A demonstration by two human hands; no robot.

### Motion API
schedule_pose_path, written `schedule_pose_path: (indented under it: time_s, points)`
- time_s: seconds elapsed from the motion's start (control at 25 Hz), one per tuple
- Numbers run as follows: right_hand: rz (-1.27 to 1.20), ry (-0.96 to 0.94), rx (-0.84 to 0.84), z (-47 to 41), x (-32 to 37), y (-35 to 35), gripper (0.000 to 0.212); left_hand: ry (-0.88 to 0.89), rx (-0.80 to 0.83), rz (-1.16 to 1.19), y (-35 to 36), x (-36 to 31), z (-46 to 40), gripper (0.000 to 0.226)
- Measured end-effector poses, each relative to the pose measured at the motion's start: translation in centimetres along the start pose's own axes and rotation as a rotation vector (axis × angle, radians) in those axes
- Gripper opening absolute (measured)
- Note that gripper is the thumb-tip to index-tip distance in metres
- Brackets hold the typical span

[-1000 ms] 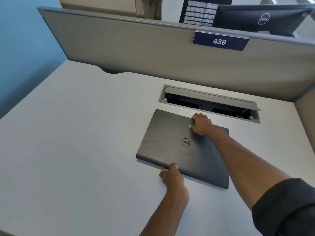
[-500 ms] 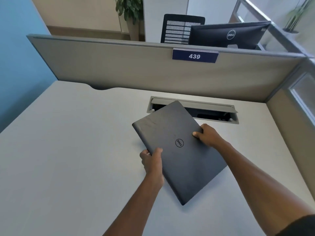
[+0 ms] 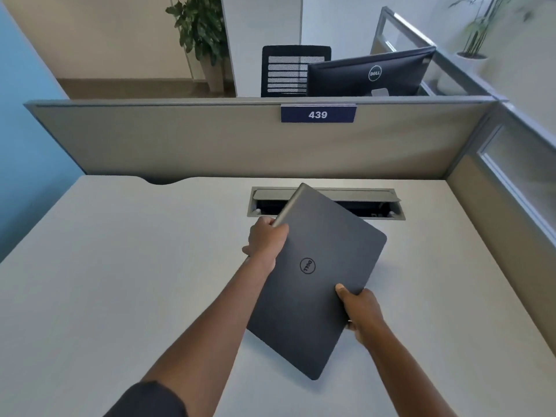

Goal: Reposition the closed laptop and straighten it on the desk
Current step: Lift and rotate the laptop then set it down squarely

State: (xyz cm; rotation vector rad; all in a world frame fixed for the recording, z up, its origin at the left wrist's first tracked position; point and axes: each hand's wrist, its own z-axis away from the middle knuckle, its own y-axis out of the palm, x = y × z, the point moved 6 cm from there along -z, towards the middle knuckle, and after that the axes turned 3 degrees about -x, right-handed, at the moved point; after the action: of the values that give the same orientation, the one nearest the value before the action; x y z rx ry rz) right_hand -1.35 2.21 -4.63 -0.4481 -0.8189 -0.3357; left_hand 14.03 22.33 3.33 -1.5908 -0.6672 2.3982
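Closed Dell laptop [image 3: 316, 281] is lifted and skewed, one corner poking over the open cable tray [image 3: 325, 203] set in the worktop [image 3: 120, 266], opposite corner nearest the camera; it looks held just clear of the surface, though whether that low corner touches I can't tell. Left hand [image 3: 266, 245] is clamped on the laptop's left long edge near its far end, fingers wrapped under, thumb side on the rim. Right hand [image 3: 359, 308] is clamped on the opposite long edge nearer the camera, thumb on top of the lid, fingers hidden underneath. Diagonal two-point grip makes sense: opposing hands on opposite edges give torque to spin the slab in plane without it slipping, and carrying it rather than dragging spares lid and worktop from scuffs. Logo on the lid reads rotated, so I'd judge it well off square to the partition [image 3: 210, 145] behind the tray. My read: mid-rotation, task maybe half done. Next needs more turn until the long edge runs parallel to the tray, then a flat set-down on the camera side of the tray. Risk: the far corner dipping into the tray opening, or one edge landing first.
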Motion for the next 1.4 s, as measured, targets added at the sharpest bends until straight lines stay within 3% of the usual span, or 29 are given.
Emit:
schedule_pose_path:
  time_s: [0.24,0.44,1.04,1.2,1.4]
  points:
    - [-0.491,0.254,-0.004,4.8,-3.7,4.2,0.021,0.320,0.113,-0.390,5.1,-4.0,-2.2,0.028]
    - [-0.648,0.344,-0.038,6.1,-4.8,7.5,0.020,0.505,0.278,-0.528,9.5,-3.7,-3.8,0.009]
    - [-0.569,0.407,-0.153,3.0,-6.1,8.6,0.015,0.556,0.340,-0.576,13.8,-0.7,-7.5,0.008]
    - [-0.501,0.401,-0.169,2.5,-6.2,8.5,0.018,0.553,0.331,-0.611,13.9,0.6,-8.2,0.031]
    - [-0.458,0.371,-0.164,2.4,-6.5,8.4,0.019,0.600,0.334,-0.643,14.2,1.1,-7.6,0.042]
